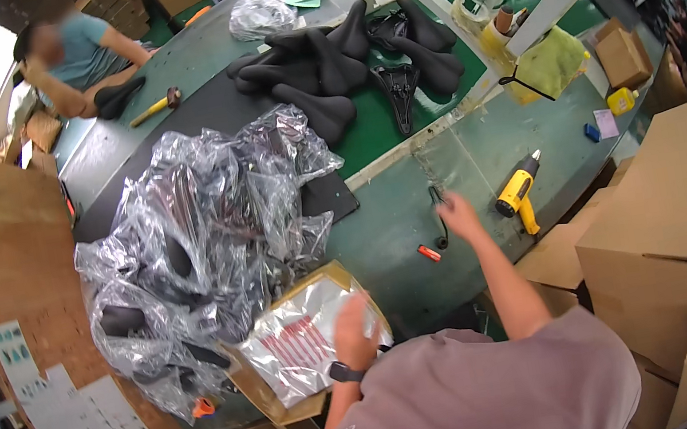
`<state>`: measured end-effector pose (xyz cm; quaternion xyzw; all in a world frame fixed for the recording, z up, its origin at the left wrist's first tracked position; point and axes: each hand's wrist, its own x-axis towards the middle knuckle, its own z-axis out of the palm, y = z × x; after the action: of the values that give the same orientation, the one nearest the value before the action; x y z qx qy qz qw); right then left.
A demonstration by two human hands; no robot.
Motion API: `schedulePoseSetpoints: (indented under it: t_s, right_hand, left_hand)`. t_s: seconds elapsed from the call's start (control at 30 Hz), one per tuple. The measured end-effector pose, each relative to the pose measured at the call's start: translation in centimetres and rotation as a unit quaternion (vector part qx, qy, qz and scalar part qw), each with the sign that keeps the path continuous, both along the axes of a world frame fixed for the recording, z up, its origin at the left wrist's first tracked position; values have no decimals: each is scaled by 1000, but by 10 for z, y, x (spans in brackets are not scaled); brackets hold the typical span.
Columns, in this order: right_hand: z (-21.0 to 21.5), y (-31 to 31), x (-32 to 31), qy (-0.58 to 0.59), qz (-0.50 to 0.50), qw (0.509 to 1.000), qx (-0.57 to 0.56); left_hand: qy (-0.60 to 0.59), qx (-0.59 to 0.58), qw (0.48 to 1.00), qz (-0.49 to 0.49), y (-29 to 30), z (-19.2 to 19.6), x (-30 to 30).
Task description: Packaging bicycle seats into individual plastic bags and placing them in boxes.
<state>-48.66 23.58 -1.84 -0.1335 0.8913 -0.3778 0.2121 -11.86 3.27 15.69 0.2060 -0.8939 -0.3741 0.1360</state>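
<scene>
your right grip (457, 216) at a dark tool (443, 241), closure unclear, left grip (353, 333) open over silver packaging (293, 348), bench (390, 252) edge nearby

Right grip (459, 217) at black tool (443, 241)

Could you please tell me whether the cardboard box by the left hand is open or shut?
The box is open: silvery plastic shows between its cardboard edges.

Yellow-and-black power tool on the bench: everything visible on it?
The power tool is gun-shaped, plastic-looking, with a yellow-and-black body, pale nozzle and yellow handle. It lies on the green benchtop, right of the right hand, nozzle angled away and rightward, handle toward the person. No hand touches it. Whether it's on, I can't tell.
</scene>
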Motion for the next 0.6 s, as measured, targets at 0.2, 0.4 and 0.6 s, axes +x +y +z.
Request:
schedulePoseSetpoints:
  t_s: [0.2,0.4,0.6]
  right_hand:
    - [-80,-167,-205,238,-112,964,33]
    - [-64,-227,-235,19,-156,977,145]
    - [42,-117,-111,-504,-81,786,-349]
  left_hand:
    - [-106,108,979,-137,-6,-24,-42]
    - [-109,92,987,-79,-15,-14,-46]
    - [-66,49,988,-131,-10,-2,-50]
